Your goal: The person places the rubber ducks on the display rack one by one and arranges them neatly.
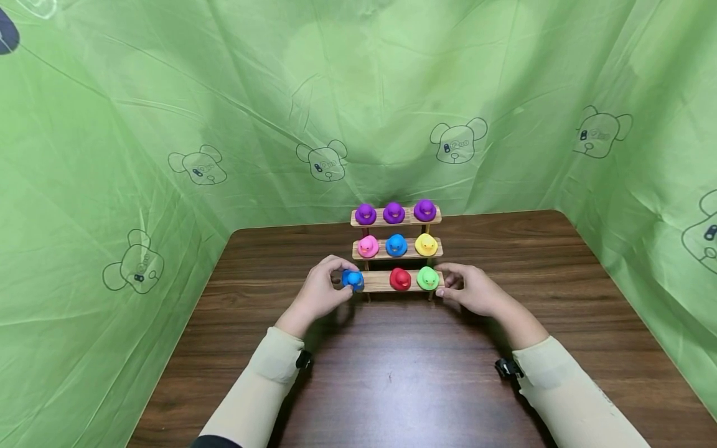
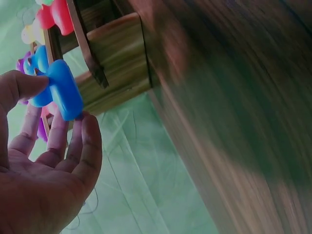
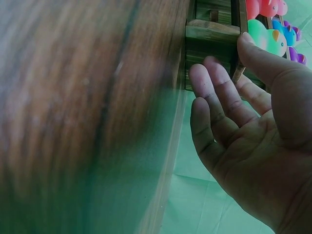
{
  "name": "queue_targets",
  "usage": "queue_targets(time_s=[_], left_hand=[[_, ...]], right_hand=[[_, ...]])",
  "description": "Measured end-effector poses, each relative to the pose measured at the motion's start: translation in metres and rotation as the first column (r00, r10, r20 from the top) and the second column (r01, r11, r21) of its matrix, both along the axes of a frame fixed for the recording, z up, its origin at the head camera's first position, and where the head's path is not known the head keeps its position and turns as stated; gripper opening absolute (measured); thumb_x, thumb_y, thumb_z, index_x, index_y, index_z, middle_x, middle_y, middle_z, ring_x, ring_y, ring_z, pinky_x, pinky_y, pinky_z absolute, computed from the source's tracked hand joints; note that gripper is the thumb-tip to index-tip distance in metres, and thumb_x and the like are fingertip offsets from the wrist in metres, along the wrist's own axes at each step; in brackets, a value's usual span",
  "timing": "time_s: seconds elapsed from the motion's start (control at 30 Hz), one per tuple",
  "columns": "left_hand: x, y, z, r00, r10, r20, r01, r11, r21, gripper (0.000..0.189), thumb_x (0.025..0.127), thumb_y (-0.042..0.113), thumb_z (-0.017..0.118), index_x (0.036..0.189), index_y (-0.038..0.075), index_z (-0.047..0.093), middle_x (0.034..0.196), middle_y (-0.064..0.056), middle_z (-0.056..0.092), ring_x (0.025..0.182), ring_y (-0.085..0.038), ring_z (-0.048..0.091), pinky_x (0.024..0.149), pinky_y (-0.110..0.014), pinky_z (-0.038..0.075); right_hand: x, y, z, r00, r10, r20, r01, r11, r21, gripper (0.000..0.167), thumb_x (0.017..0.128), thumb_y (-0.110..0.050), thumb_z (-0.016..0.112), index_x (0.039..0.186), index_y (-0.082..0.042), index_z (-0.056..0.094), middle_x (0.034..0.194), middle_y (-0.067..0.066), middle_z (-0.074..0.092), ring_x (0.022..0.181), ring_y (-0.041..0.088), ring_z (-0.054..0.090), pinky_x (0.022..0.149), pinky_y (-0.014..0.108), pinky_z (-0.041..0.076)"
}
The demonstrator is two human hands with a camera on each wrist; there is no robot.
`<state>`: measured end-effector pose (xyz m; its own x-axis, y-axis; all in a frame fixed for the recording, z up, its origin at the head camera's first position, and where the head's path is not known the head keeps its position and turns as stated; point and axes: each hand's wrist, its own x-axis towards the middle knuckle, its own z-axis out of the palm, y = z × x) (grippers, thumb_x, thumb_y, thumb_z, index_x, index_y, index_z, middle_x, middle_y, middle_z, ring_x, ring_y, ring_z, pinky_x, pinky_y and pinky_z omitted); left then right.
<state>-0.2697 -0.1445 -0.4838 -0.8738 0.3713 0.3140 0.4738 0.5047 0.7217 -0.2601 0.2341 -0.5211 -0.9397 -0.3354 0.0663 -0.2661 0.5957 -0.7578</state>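
Observation:
A blue rubber duck (image 1: 353, 280) is pinched between the thumb and fingers of my left hand (image 1: 323, 290) at the left end of the lowest tier of a three-tier wooden display stand (image 1: 376, 282). In the left wrist view the duck (image 2: 68, 90) shows its rounded underside; whether it touches the board, I cannot tell. My right hand (image 1: 473, 289) holds the right end of that same tier, thumb in front and index finger behind. Beside it sits a green duck (image 1: 428, 278), with a red duck (image 1: 400, 279) to its left.
The middle tier carries a pink duck (image 1: 368, 246), another blue duck (image 1: 396, 245) and a yellow duck (image 1: 426, 244). Three purple ducks (image 1: 394, 213) line the top tier. The stand is on a dark wooden table (image 1: 386, 373), with green cloth (image 1: 381, 93) behind and beside it.

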Motion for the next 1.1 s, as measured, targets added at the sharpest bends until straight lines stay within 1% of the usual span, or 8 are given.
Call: queue_targets(time_s=[0.3,0.43,0.53,0.6,0.77,0.9,1.03,1.1], left_hand=[[-0.005,0.016,0.001,0.998,-0.024,-0.056,0.019,0.996,-0.082,0.034,0.078,0.0,0.081,0.107,0.017,0.076,0.104,0.006,0.07,0.098,-0.017,0.064,0.084,-0.04,0.058],[-0.005,0.022,0.001,0.998,-0.022,-0.055,0.016,0.994,-0.106,0.034,0.078,0.002,0.081,0.107,0.019,0.077,0.103,0.007,0.069,0.101,-0.026,0.065,0.085,-0.043,0.057],[-0.004,0.025,0.001,0.999,-0.018,-0.046,0.013,0.993,-0.118,0.033,0.079,0.003,0.082,0.107,0.02,0.077,0.103,0.007,0.068,0.099,-0.033,0.064,0.083,-0.044,0.056],[-0.004,0.027,0.0,0.999,-0.013,-0.044,0.007,0.992,-0.127,0.033,0.079,0.005,0.083,0.107,0.021,0.076,0.105,0.007,0.068,0.097,-0.034,0.064,0.082,-0.042,0.054],[-0.005,0.03,-0.002,0.998,0.011,-0.062,-0.021,0.987,-0.159,0.032,0.081,0.007,0.083,0.108,0.022,0.077,0.105,0.011,0.07,0.091,-0.03,0.062,0.077,-0.036,0.049],[-0.006,0.031,-0.003,0.998,0.024,-0.066,-0.037,0.98,-0.195,0.032,0.082,0.009,0.083,0.109,0.024,0.077,0.106,0.012,0.07,0.089,-0.028,0.06,0.075,-0.035,0.047],[-0.007,0.032,-0.004,0.998,0.023,-0.059,-0.036,0.976,-0.216,0.032,0.083,0.01,0.082,0.11,0.025,0.077,0.109,0.012,0.07,0.094,-0.029,0.061,0.077,-0.035,0.047],[-0.007,0.033,-0.005,0.998,0.019,-0.062,-0.032,0.976,-0.215,0.032,0.084,0.009,0.082,0.111,0.025,0.077,0.111,0.01,0.071,0.098,-0.029,0.063,0.085,-0.036,0.049]], right_hand=[[0.001,0.001,0.001,1.0,0.008,-0.005,-0.008,1.0,0.003,0.054,0.091,-0.015,0.084,0.14,-0.006,0.064,0.094,0.001,0.07,0.085,0.017,0.067,0.076,0.034,0.058],[0.0,0.001,0.0,1.0,0.008,-0.003,-0.008,1.0,0.002,0.054,0.091,-0.015,0.084,0.14,-0.006,0.064,0.094,0.001,0.071,0.085,0.017,0.067,0.076,0.034,0.058],[0.0,0.001,0.0,1.0,0.01,-0.006,-0.01,1.0,0.002,0.055,0.091,-0.015,0.084,0.14,-0.006,0.063,0.094,0.0,0.071,0.085,0.017,0.067,0.076,0.034,0.058],[0.0,0.001,0.001,1.0,0.011,-0.006,-0.011,1.0,0.001,0.054,0.091,-0.015,0.084,0.14,-0.006,0.064,0.094,0.001,0.071,0.085,0.017,0.067,0.076,0.034,0.058],[0.001,0.001,0.001,1.0,0.012,-0.003,-0.012,1.0,0.001,0.054,0.091,-0.015,0.084,0.14,-0.006,0.064,0.094,0.001,0.07,0.085,0.017,0.067,0.077,0.034,0.058],[0.001,0.001,0.002,1.0,0.01,0.001,-0.01,1.0,0.001,0.054,0.091,-0.015,0.084,0.141,-0.006,0.063,0.094,0.001,0.071,0.086,0.017,0.067,0.076,0.034,0.058],[0.001,0.001,0.002,1.0,0.013,0.002,-0.013,1.0,-0.004,0.055,0.091,-0.015,0.084,0.14,-0.005,0.063,0.094,0.002,0.071,0.086,0.017,0.067,0.076,0.034,0.058],[0.001,0.001,0.001,1.0,0.011,0.004,-0.011,1.0,-0.005,0.054,0.091,-0.015,0.084,0.14,-0.005,0.064,0.094,0.002,0.071,0.086,0.018,0.067,0.076,0.034,0.058]])
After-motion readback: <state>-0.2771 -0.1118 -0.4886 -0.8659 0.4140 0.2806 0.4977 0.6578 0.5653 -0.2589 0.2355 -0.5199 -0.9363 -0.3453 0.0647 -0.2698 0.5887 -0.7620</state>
